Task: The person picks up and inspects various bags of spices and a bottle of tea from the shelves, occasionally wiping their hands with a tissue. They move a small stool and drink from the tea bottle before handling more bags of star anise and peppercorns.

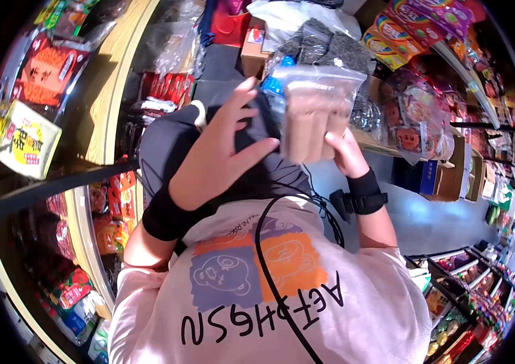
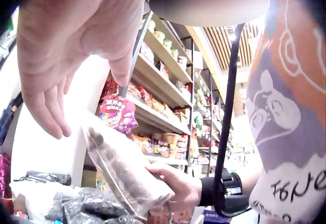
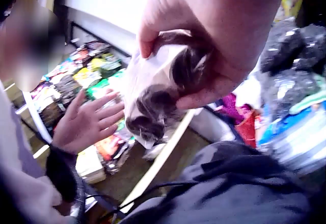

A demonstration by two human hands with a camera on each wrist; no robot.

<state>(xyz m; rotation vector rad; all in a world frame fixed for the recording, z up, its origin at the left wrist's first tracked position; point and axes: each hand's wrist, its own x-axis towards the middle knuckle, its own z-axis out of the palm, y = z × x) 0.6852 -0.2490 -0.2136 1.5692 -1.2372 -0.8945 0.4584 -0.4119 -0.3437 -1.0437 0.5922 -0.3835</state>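
Note:
My right hand (image 1: 350, 155) grips a clear zip-seal bag (image 1: 317, 115) by its lower end, thumb on the near face. Several brown roll-shaped pieces lie side by side inside; their round dark ends (image 3: 155, 101) show in the right wrist view. The zip strip (image 1: 324, 74) is at the far end. My left hand (image 1: 218, 145) is held up to the left of the bag, fingers spread and apart from it. In the left wrist view, the left hand (image 2: 76, 40) hangs above the bag (image 2: 122, 168) and holds nothing.
Beyond the bag are dark plastic-wrapped bundles (image 1: 345, 48) and a white plastic bag (image 1: 300, 18). Wooden shelving (image 1: 108, 91) with snack packets stands on the left. Cardboard boxes (image 1: 451, 176) and snack bags (image 1: 415, 115) are on the right. A black cable (image 1: 263, 236) runs over my shirt.

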